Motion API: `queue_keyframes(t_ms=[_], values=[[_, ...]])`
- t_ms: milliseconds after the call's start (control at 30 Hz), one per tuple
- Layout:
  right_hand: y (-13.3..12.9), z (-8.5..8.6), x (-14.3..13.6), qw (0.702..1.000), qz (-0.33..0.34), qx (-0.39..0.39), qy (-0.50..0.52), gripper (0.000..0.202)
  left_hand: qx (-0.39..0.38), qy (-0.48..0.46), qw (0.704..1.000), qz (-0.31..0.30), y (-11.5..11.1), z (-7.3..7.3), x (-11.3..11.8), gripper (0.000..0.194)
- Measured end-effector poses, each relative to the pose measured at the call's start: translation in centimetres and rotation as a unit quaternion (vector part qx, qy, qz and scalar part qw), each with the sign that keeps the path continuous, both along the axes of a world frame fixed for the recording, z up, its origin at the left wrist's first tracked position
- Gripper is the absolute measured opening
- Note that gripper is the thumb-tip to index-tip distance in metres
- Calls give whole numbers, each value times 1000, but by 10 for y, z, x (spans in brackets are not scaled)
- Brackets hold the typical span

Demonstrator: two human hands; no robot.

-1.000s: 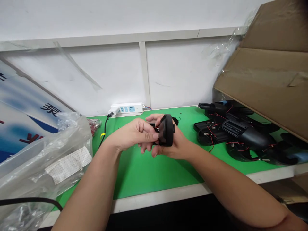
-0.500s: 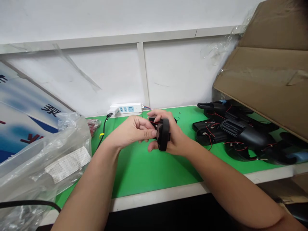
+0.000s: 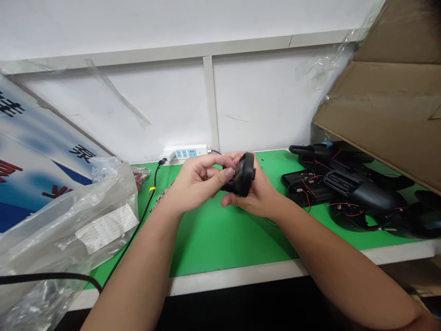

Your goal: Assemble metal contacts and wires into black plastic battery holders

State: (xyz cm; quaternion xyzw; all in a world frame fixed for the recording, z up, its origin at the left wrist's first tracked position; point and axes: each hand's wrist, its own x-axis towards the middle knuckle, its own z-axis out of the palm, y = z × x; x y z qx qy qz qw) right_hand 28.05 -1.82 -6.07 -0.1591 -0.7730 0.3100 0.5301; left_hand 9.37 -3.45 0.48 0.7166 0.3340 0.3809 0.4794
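My right hand [image 3: 260, 195] grips a round black plastic housing [image 3: 246, 174] from its far side, holding it tilted above the green table. The thumb is below the part and the fingers pass behind it. My left hand [image 3: 203, 181] is closed in a pinch at the housing's left, inner side, thumb and forefinger together. Whatever lies between those fingertips is too small and shaded to make out. Beyond my left wrist, a scatter of small shiny metal pieces [image 3: 161, 196] lies on the table.
Several black plastic housings with red wires [image 3: 358, 188] are heaped at the right, below a leaning cardboard box [image 3: 386, 101]. A white power strip [image 3: 189, 151] stands against the wall, its black cable [image 3: 146, 202] running left. A clear plastic bag [image 3: 69, 234] covers the table's left end.
Both hands and the black housing have shifted slightly up and right, and the housing is tilted differently. The view has swung a little, revealing the small metal pieces by my left wrist.
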Motion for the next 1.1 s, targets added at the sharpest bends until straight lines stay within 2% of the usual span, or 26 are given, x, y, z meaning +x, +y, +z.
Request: queue_keyframes(t_ms=[167, 433, 633, 800, 967, 1100], values=[[-1, 5, 1, 999, -5, 1, -42, 78, -15, 36, 999, -26, 7, 2, -12, 42], [-8, 13, 3, 994, -21, 5, -104, 75, -10, 60, 996, -61, 20, -4, -29, 38], [-8, 14, 4, 991, -21, 26, -127, 77, -24, 76, 994, -71, 19, -2, -30, 31], [-12, 22, 9, 981, -43, 25, -188, 68, -36, 107, 990, -89, 16, 5, -29, 23], [-14, 27, 11, 966, -98, 28, -237, 63, -16, 128, 989, -75, 15, 8, -26, 18], [-16, 26, 10, 973, -82, -5, -217, 63, 22, 136, 988, -64, 11, 9, -24, 12]])
